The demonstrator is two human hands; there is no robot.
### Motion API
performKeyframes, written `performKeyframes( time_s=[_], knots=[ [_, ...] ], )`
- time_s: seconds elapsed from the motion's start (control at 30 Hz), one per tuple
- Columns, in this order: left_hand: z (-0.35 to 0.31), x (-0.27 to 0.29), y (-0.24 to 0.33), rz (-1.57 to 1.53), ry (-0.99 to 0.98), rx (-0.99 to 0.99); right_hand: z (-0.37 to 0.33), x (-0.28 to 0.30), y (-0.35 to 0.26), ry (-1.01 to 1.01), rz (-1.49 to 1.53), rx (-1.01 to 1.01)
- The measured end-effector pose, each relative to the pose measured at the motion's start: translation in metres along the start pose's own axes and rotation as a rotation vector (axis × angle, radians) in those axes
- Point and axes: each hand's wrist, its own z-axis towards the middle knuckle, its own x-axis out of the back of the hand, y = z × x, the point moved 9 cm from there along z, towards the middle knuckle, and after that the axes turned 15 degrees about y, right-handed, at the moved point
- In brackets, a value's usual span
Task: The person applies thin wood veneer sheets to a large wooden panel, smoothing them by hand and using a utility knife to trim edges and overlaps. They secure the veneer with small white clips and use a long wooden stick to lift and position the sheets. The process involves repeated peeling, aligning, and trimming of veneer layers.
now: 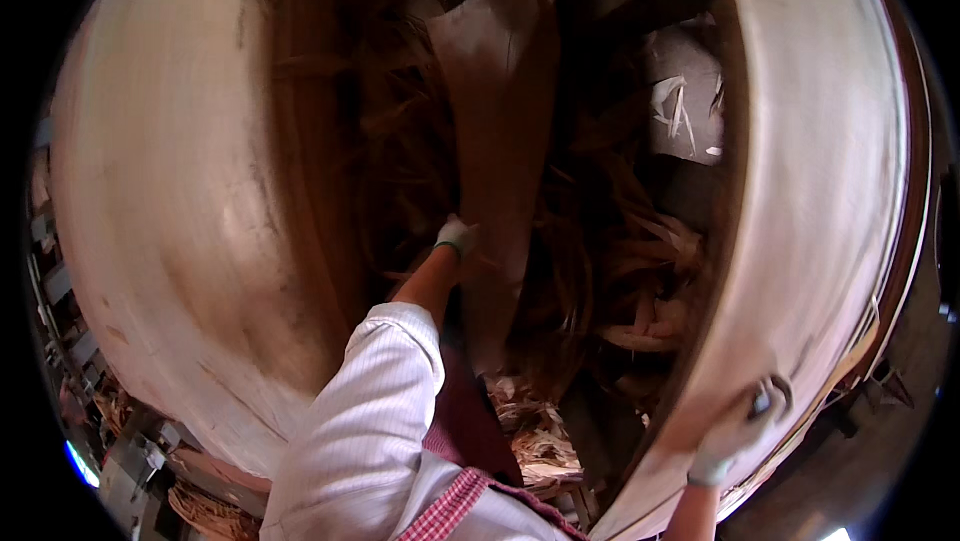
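Item one, your right hand (738, 431): gloved, at five o'clock, fingers curled tight over the lower edge of the pale veneer sheet (820, 161), which bows upward along the right side to one o'clock. Item two, your left hand (455, 236): gloved, near centre, reaching into the gap and pressed against a brown veneer strip (500, 121) that runs up to twelve o'clock; whether the fingers clasp it you cannot tell. Item three: a second pale sheet (170, 201) curving across nine o'clock. Item four: veneer scraps (640, 281) heaped between the sheets, from centre to six o'clock
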Motion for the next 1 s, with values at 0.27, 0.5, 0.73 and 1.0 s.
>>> performKeyframes(
  time_s=[0.27,0.5,0.73,1.0],
  knots=[
    [0.090,-0.082,-0.061,-1.431,0.137,0.460,0.002,0.009,-0.015,0.081,-0.208,0.077],
    [-0.008,0.031,-0.071,-1.215,0.336,0.796,0.005,-0.008,-0.029,-0.033,-0.314,0.079],
    [0.013,0.039,-0.094,-1.028,0.207,0.704,0.006,-0.007,-0.036,-0.026,-0.378,0.162],
    [0.118,-0.007,-0.108,-1.457,0.206,0.665,-0.002,0.000,-0.032,0.061,-0.268,0.252]
  ],
)
